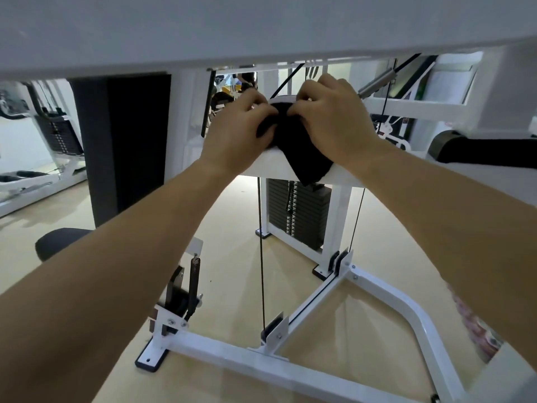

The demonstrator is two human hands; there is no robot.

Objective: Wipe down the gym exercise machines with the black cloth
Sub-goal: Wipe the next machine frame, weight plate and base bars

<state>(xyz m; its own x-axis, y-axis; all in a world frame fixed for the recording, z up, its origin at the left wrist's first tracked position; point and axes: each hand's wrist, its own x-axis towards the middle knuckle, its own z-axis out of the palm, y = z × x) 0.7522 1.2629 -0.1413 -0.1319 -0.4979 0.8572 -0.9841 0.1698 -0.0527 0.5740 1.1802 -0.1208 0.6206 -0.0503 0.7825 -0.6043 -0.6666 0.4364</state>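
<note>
At far left sits a black seat (62,242). Our left hand (232,132) grips the cloth (299,152) with curled fingers. The cloth drapes over the machine's white bar (263,167), one corner hanging off its near edge. Our right hand (334,123) pinches the cloth's top from the other side.

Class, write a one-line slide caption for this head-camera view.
The left hand and right hand grip the black cloth draped over a white crossbar above the weight stack.

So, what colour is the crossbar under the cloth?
White; the crossbar shows best in the head view.
</note>
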